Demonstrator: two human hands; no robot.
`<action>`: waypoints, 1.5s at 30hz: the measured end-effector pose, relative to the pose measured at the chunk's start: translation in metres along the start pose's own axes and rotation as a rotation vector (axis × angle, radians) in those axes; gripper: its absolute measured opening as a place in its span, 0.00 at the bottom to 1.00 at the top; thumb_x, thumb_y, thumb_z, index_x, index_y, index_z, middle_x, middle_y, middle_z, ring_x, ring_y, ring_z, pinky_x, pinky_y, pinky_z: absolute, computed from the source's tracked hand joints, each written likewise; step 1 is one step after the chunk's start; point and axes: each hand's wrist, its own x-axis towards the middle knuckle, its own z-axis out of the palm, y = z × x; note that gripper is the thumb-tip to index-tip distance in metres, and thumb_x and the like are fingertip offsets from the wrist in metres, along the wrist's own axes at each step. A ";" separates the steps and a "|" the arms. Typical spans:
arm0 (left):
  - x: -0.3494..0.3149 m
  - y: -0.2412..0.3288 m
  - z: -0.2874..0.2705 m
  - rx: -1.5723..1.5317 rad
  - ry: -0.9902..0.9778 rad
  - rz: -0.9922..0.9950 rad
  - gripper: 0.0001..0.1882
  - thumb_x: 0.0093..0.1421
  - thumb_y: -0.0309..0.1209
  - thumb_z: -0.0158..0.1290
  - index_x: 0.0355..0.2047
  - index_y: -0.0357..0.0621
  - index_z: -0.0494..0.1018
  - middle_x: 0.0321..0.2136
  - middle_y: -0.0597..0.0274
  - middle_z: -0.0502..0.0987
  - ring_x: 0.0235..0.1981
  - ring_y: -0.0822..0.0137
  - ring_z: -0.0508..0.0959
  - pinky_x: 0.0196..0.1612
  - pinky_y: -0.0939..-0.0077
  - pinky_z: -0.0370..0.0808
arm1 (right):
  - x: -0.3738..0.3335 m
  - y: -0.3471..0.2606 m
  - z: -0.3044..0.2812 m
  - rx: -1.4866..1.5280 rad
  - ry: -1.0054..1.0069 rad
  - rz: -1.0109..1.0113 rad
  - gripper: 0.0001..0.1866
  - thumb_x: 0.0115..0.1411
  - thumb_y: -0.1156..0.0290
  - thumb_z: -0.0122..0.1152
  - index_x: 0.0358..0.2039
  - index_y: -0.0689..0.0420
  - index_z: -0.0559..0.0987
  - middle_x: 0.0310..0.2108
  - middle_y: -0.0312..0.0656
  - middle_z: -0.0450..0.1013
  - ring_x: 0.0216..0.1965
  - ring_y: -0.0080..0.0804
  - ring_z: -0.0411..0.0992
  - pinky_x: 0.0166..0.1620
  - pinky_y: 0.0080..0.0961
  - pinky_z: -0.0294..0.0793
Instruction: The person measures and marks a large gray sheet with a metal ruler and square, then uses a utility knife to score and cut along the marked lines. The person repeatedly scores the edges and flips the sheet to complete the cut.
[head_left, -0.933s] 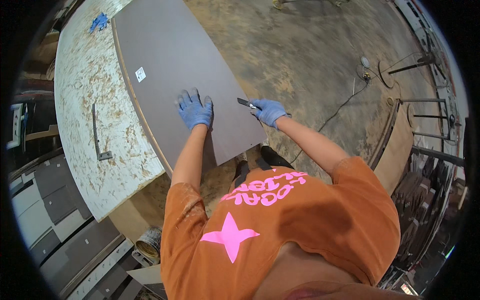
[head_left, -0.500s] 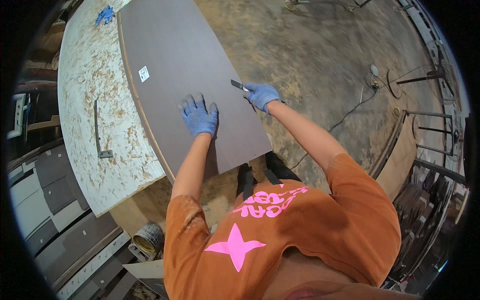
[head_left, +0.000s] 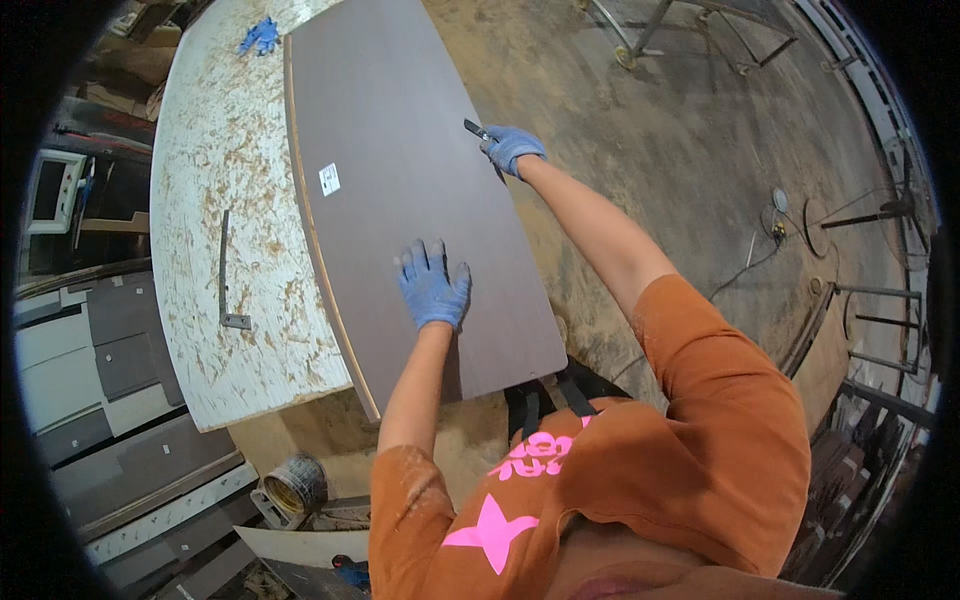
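From my end: left hand (head_left: 435, 295) spread flat on panel (head_left: 420, 180), gripping nothing; right hand (head_left: 515, 150) wrapped round tool (head_left: 474, 129) at panel's right edge. Panel's on desk (head_left: 185, 260), overhanging. Edge work, I reckon; next move calls for steady left hand.

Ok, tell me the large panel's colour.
The panel is greyish brown; the head view shows it.

On the smeared white worktable (head_left: 190, 200) I saw an L-shaped bar (head_left: 223, 285) and a crumpled blue glove (head_left: 260, 36), with a bucket (head_left: 297, 484) near its front edge.
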 end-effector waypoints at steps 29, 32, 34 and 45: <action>0.105 -0.027 0.017 0.242 0.042 -0.758 0.35 0.62 0.57 0.40 0.62 0.48 0.61 0.65 0.48 0.55 0.66 0.50 0.54 0.69 0.58 0.40 | 0.063 0.004 -0.016 -0.014 -0.068 -0.087 0.24 0.59 0.52 0.49 0.55 0.40 0.71 0.43 0.51 0.75 0.45 0.53 0.73 0.47 0.45 0.71; 0.118 -0.027 0.012 0.252 0.001 -0.765 0.36 0.61 0.57 0.41 0.62 0.49 0.61 0.65 0.48 0.54 0.67 0.51 0.53 0.69 0.58 0.39 | 0.098 0.002 -0.017 -0.022 -0.016 -0.098 0.25 0.59 0.54 0.52 0.57 0.43 0.71 0.44 0.48 0.75 0.45 0.49 0.73 0.48 0.39 0.71; 0.132 -0.029 0.009 0.262 -0.028 -0.756 0.36 0.60 0.57 0.42 0.62 0.49 0.61 0.65 0.48 0.54 0.67 0.52 0.52 0.69 0.58 0.39 | 0.123 -0.005 -0.023 -0.031 -0.016 -0.090 0.23 0.58 0.54 0.52 0.54 0.43 0.73 0.43 0.47 0.76 0.44 0.49 0.73 0.46 0.40 0.71; 0.276 -0.072 0.023 0.183 0.002 -0.652 0.38 0.59 0.59 0.40 0.62 0.48 0.61 0.64 0.46 0.56 0.68 0.54 0.51 0.69 0.57 0.36 | 0.089 -0.011 -0.040 -0.062 -0.124 -0.061 0.26 0.60 0.51 0.50 0.59 0.35 0.68 0.44 0.47 0.75 0.46 0.49 0.73 0.49 0.42 0.70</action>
